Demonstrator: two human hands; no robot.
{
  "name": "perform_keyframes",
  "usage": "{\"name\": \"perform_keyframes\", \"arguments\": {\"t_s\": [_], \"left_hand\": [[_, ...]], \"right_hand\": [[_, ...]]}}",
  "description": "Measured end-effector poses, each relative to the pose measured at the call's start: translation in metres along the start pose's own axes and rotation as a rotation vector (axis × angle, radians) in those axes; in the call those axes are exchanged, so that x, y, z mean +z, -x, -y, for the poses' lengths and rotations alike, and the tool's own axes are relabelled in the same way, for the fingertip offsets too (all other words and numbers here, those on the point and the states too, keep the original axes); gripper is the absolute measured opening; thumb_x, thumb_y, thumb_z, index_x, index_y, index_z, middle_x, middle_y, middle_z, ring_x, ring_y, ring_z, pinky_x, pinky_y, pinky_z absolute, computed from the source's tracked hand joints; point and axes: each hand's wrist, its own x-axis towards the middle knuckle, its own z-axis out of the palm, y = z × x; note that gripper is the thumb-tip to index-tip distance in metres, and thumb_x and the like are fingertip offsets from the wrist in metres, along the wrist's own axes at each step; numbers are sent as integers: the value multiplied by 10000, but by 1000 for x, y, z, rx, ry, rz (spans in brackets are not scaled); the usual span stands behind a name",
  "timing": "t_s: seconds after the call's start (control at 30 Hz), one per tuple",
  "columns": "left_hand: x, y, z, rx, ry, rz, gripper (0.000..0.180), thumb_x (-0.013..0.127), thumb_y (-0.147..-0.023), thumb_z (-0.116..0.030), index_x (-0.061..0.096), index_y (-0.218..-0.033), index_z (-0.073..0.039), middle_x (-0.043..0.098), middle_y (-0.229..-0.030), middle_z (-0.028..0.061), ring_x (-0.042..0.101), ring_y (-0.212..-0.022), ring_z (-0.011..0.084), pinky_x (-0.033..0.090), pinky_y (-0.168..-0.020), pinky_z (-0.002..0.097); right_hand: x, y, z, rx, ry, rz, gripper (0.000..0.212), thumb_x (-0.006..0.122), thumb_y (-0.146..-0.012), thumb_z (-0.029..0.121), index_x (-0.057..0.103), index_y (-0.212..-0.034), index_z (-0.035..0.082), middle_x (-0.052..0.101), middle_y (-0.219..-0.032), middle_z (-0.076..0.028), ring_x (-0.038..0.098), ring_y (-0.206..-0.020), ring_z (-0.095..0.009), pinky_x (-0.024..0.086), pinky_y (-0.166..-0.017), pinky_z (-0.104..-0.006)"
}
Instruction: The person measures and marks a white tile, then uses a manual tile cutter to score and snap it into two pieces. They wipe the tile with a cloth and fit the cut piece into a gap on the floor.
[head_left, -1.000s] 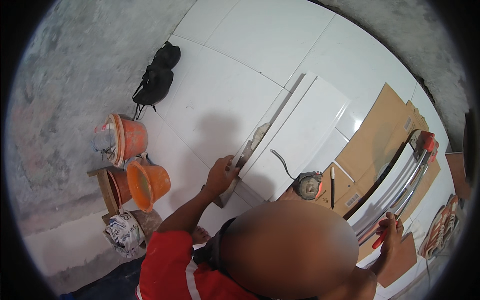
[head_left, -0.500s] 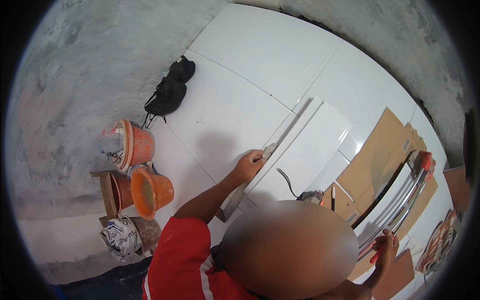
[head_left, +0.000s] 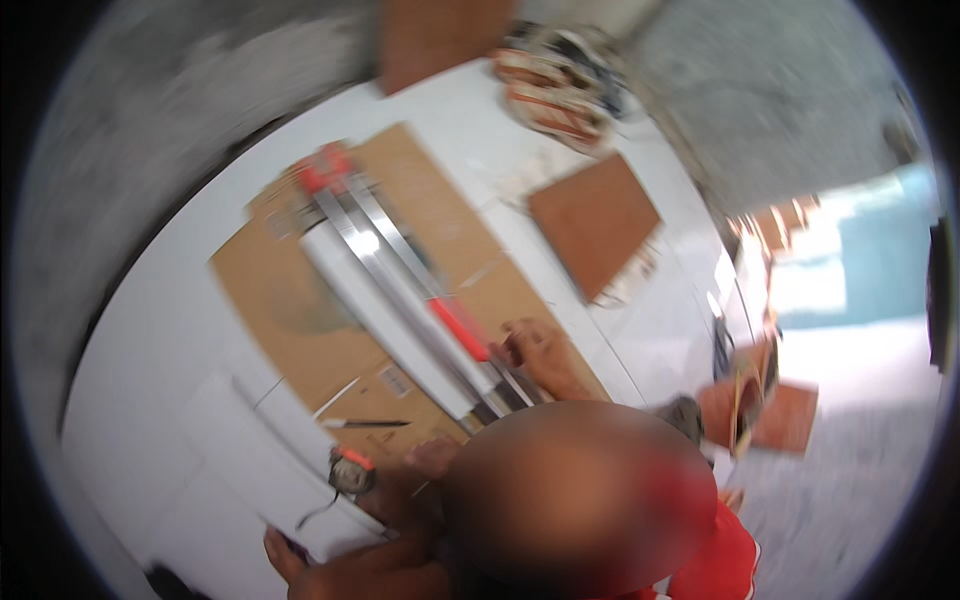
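Note:
A manual tile cutter [head_left: 372,262] with twin metal rails and a red end piece lies on cardboard, a long white tile strip along it. My right hand [head_left: 545,355] is at the lower end of the cutter's red handle [head_left: 457,330]. Its fingers look bent, but motion blur hides whether they grip the handle. Low on the left, my left hand [head_left: 287,562] rests by the edge of a white tile [head_left: 222,440], beside something small and dark. Its fingers are smeared too. A tape measure [head_left: 351,471] with a black strap lies between the tile and the cutter.
Flattened cardboard [head_left: 262,268] lies under the cutter, with a black pencil [head_left: 370,423] on it. Brown tile pieces [head_left: 594,225] and a striped sack [head_left: 552,95] are to the right, on white floor tiles. A reddish bucket [head_left: 742,405] stands farther right. Grey walls border the floor.
The view has swung far to the right, bringing the tile cutter to the middle. The orange buckets and black bag have left the picture. Both hands stay near the same things.

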Motion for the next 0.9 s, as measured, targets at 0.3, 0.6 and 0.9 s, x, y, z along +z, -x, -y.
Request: {"name": "perform_keyframes", "arguments": {"t_s": [0.3, 0.6, 0.9], "left_hand": [[32, -108, -133, 186, -706, -155, 456, 530, -1063, -337, 514, -1399, -28, 605, -1309, 138, 591, -1127, 243, 494, -913, 382], [109, -107, -237, 798, -1031, 219, 535, 619, -995, -326, 507, -1426, -29, 606, -1332, 179, 603, -1143, 261, 494, -943, 415], [132, -52, -224, 748, -1113, 285, 367, 573, -1025, -153, 550, -1358, 1, 601, -1296, 136, 580, -1055, 246, 478, -921, 369]], "right_hand": [[-67, 224, -152, 111, 382, -138, 236, 650, -941, 217, 705, -1019, 1, 680, -945, -218, 641, -882, -421, 505, -828, -474], [-42, 230, -140, 176, 276, -192, 318, 690, -912, 270, 710, -1086, 5, 691, -966, -234, 667, -913, -395, 509, -841, -461], [-55, 195, -118, 310, 317, 66, 464, 610, -962, 468, 717, -1084, 33, 703, -991, -240, 678, -961, -404, 513, -841, -471]]}}
